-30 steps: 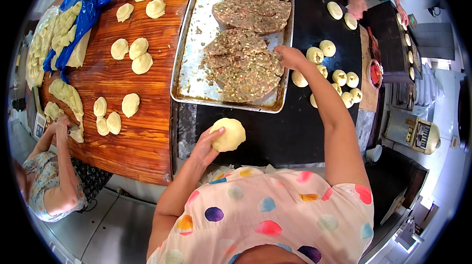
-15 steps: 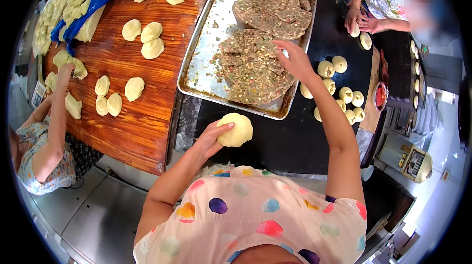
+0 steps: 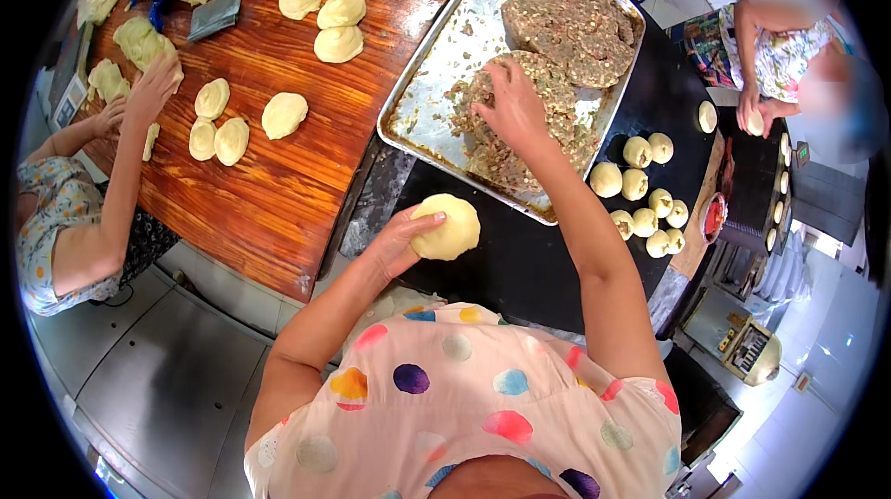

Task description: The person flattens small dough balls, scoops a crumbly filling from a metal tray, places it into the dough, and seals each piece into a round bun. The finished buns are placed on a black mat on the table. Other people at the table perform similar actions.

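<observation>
One pale-yellow, round dough disc (image 3: 449, 228) sits pinched in the left hand (image 3: 401, 241) before the silver metal tray's (image 3: 436, 81) near edge; best held level while the right hand (image 3: 509, 107), fingers spread, gathers modestly from the brown, speckled filling (image 3: 497, 151).

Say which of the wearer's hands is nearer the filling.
Right. The right hand is over the filling; the left hand is outside the tray, toward the wearer's body, holding a dough round.

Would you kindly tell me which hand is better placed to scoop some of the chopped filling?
The right hand seems better placed: its fingers are spread at the nearer mound of chopped filling in the metal tray. The left hand, outside the tray, holds a flattened dough round.
</observation>
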Demonstrator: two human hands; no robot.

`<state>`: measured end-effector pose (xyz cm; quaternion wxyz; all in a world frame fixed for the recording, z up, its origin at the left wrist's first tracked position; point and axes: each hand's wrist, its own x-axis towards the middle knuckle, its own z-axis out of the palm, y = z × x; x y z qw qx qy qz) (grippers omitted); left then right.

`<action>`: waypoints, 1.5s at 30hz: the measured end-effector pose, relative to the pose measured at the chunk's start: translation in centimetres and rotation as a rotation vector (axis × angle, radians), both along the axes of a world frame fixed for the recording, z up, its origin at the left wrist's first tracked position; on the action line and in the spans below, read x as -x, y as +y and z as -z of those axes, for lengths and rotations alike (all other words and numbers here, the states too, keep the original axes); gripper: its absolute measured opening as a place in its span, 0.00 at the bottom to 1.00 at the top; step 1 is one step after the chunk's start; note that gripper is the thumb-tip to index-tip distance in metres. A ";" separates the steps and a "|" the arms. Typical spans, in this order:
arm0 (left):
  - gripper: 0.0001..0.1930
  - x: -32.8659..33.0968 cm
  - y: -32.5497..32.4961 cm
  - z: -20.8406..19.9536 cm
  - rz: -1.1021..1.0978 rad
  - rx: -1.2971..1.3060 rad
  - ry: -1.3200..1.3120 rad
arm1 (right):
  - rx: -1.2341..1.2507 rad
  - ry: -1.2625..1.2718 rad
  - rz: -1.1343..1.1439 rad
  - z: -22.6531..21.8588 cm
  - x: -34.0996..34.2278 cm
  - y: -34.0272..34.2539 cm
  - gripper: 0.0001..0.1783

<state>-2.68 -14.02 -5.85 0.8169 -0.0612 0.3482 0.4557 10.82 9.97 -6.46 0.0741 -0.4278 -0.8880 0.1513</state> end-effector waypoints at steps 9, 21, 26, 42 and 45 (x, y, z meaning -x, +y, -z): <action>0.18 -5.3 -1.6 5.2 0.390 -0.169 0.126 | -0.020 -0.097 0.094 -1.1 0.6 -0.8 0.41; 0.17 0.9 6.0 2.6 0.230 -0.650 1.326 | -0.033 0.053 0.252 0.2 -0.5 -2.8 0.34; 0.18 1.1 16.6 4.9 -0.094 -0.732 1.290 | -0.081 0.098 0.216 0.4 -0.2 -3.1 0.32; 0.19 -0.3 20.1 2.8 -0.304 -0.274 0.296 | 1.051 1.354 0.850 1.1 -3.4 -0.3 0.36; 0.23 -2.1 20.9 2.3 -0.330 -0.226 0.160 | 1.073 1.354 0.803 -0.8 -3.1 -1.5 0.35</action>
